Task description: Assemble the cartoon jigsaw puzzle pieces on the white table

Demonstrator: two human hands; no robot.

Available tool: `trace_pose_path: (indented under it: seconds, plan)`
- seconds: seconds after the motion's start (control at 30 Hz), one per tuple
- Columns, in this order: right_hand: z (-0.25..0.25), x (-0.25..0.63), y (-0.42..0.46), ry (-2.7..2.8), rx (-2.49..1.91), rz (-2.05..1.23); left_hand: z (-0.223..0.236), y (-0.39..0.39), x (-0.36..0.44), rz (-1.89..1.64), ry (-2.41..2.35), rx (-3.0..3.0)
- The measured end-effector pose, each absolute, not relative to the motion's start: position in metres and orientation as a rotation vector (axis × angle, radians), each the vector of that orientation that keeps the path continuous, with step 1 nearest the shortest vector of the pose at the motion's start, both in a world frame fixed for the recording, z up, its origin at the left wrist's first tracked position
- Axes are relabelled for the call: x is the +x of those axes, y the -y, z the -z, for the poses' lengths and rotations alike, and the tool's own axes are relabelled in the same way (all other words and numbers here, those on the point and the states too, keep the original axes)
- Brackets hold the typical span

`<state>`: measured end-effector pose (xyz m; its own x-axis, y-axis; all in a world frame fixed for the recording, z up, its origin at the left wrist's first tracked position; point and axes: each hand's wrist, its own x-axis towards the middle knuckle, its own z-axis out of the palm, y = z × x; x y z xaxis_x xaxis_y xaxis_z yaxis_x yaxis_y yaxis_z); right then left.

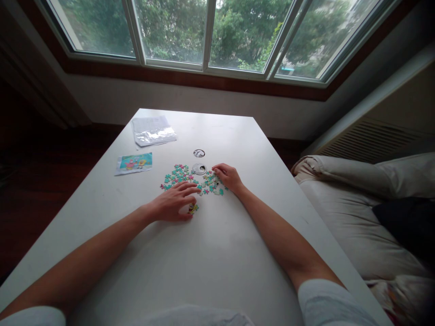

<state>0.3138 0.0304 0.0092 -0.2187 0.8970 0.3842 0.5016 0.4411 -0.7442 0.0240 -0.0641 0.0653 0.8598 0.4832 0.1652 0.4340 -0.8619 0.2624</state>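
Teal and pink puzzle pieces point(178, 174) lie in a loose heap between our two hands and just past our left one. A little yellow clump point(193, 208) sits in the curve of our left hand point(180, 199), whose thumb and fingers are spread apart around it. Our right hand point(228, 176) has its fingers bent at the heap's right edge (we cannot tell if they pinch a piece). Just past the heap, between our hands, we see a round metal ring point(199, 169) and a shiny round spot point(199, 153). Beyond our left hand, off to its left, are a bright picture card point(136, 162) and, farther away, a clear plastic bag point(154, 130). Our arms rest over a white table point(210, 271). Well right of our right hand is a pale sofa point(340, 203).
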Motion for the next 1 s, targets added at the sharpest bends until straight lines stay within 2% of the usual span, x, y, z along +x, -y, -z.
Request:
trace_pose_path:
  seconds: [0.43,1.0]
  plan:
    - [-0.0132,0.3159,-0.0287,1.819,-1.176,-0.536,-0.0557,0.0601,0.0213,-0.435,-0.689,2.875]
    - [-0.0129,0.3188,-0.0303,1.731,-1.239,-0.479,-0.0600,0.0601,0.0224,-0.392,-0.629,2.885]
